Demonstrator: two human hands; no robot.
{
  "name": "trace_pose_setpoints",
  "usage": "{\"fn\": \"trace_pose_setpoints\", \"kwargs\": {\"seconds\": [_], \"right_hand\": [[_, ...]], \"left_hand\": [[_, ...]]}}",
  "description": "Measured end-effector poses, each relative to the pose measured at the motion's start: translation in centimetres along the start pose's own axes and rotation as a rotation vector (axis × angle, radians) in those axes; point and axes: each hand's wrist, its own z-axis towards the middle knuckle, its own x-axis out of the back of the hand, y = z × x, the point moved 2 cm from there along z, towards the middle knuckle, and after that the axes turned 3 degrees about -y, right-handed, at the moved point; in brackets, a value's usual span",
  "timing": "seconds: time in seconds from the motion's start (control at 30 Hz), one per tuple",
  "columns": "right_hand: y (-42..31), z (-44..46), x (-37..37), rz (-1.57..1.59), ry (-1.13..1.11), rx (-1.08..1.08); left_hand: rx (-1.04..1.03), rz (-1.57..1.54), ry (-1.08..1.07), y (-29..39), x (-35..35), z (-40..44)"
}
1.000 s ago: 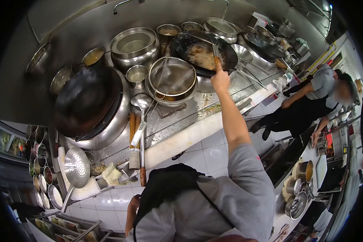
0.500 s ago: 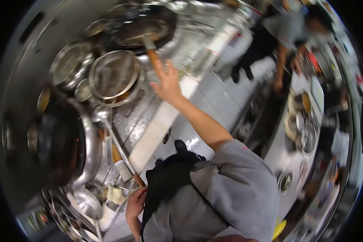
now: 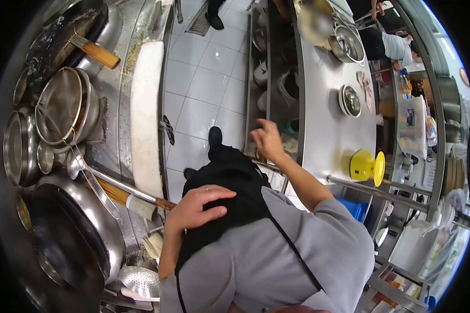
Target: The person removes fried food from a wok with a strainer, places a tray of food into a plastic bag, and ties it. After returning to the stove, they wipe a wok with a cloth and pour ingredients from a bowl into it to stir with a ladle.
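My left hand (image 3: 203, 206) rests against the front of my black apron (image 3: 230, 193), fingers stretched out and nothing in them. Just beside its wrist lies the brown handle end of a long metal ladle (image 3: 130, 185), whose bowl points to the stove side. My right hand (image 3: 269, 141) hangs in the air between the floor aisle and the steel counter (image 3: 324, 135), holding nothing, its fingers loosely bent and apart. A wood-handled brush (image 3: 100, 53) lies across the far wok (image 3: 52, 39), away from both hands.
Round strainers (image 3: 60, 104) and a large wok (image 3: 68, 224) stand at the left. On the right counter are a bowl of greens (image 3: 351, 100), a steel pot (image 3: 347, 44) and a yellow container (image 3: 361, 165). A person (image 3: 397, 49) works at the upper right.
My right hand has left the wood-handled tool at the far wok and swung right. My left hand has moved from near the ladle handle onto my apron. The view has turned right.
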Motion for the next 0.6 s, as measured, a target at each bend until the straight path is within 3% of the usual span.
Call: {"fn": "trace_pose_setpoints", "kwargs": {"seconds": [0.17, 0.27, 0.4, 0.5, 0.53, 0.6], "right_hand": [[6.7, -4.2, 7.2, -0.19, 0.383, -0.229], [10.5, -4.6, 9.5, -0.237, 0.469, -0.324], [13.9, -4.4, 9.5, -0.252, 0.403, -0.355], [13.6, -4.2, 9.8, -0.235, 0.371, -0.361], [13.9, -4.3, 9.7, -0.214, 0.363, -0.362], [14.2, -4.4, 9.4, -0.187, 0.355, -0.373]], "left_hand": [[0.065, -0.024, -0.179, 0.1, -1.4, 2.7], [0.023, -0.096, -0.248, -1.9, -2.5, 5.2], [0.127, -0.114, -0.332, -3.5, -4.4, 9.9], [0.344, -0.031, -0.466, -6.9, -6.1, 13.9], [0.307, -0.017, -0.443, -7.9, -6.8, 15.4], [0.491, 0.012, -0.449, -10.6, -7.8, 18.2]]}}
